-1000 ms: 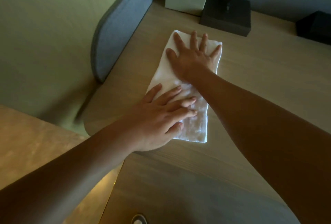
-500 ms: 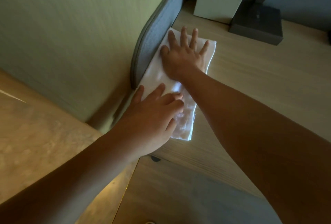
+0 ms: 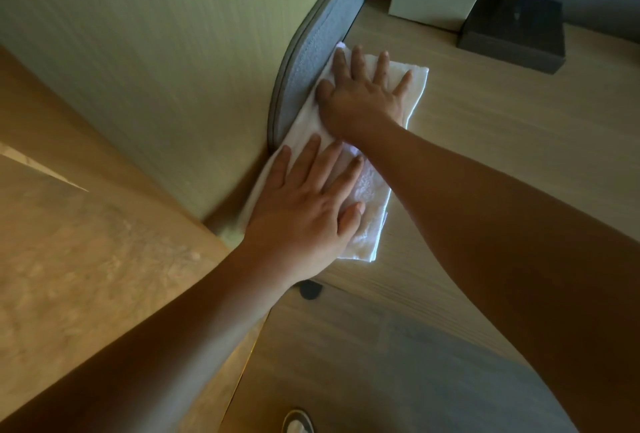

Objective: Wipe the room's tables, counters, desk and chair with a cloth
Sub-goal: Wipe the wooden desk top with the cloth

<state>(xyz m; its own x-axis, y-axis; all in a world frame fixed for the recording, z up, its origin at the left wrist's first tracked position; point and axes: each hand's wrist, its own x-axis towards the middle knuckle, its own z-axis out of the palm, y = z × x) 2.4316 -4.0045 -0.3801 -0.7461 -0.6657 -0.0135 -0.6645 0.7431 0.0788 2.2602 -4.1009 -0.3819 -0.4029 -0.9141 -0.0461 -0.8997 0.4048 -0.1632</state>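
**Cloth, wood grain and felt under my view**

I see a white cloth with a nubbly terry weave, soft and matt. The desk looks like pale wood with fine straight grain and a satin finish. The grey panel reads as felt-like fabric with a stitched edge. The wall has a faintly ribbed matt covering. The dark box looks matt.

Both hands — left hand, right hand — press flat on the white cloth against the grey panel.
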